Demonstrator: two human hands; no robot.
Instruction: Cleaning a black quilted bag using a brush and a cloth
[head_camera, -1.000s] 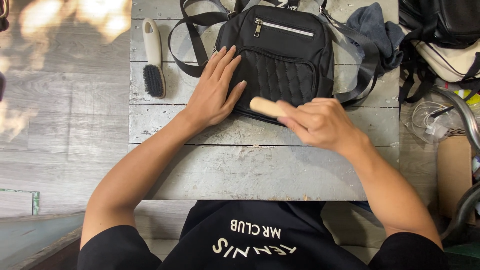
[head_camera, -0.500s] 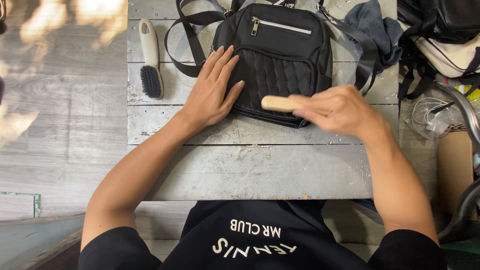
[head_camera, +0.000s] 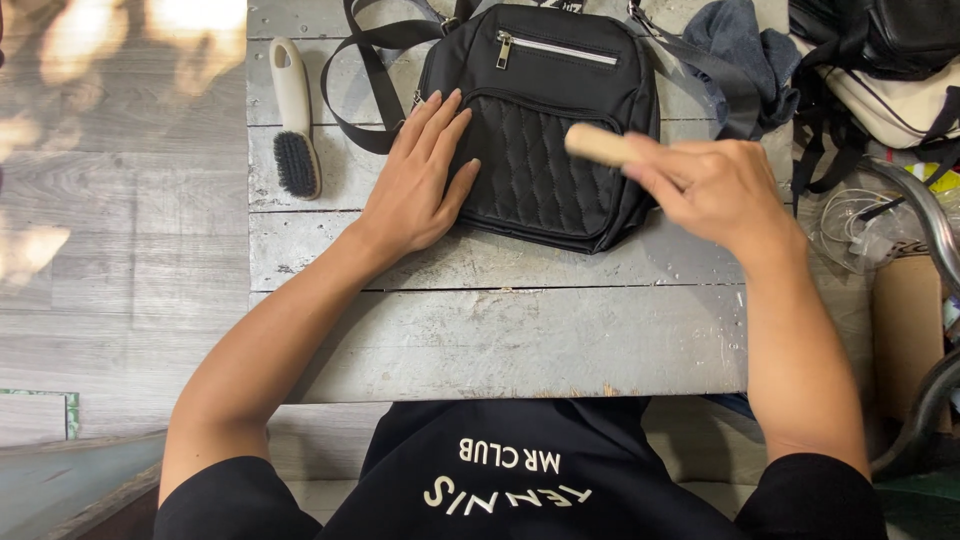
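A small black bag (head_camera: 545, 120) with a quilted front pocket and a silver zip lies flat on a weathered grey plank table (head_camera: 500, 320). My left hand (head_camera: 415, 180) rests palm down on the bag's left side, fingers spread. My right hand (head_camera: 710, 185) grips a light wooden brush (head_camera: 598, 145) over the right edge of the quilted pocket; only the wooden end shows past my fingers.
A white-handled brush with dark bristles (head_camera: 293, 115) lies on the table left of the bag. The bag's black straps (head_camera: 365, 80) loop out to the upper left. A grey-blue cloth (head_camera: 745, 45) sits at the upper right, with more bags (head_camera: 880, 70) and cables beyond the table's right edge.
My right hand has carried the wooden brush from the bag's lower edge up and to the right, along the quilted pocket. My left hand stays pressed on the bag.
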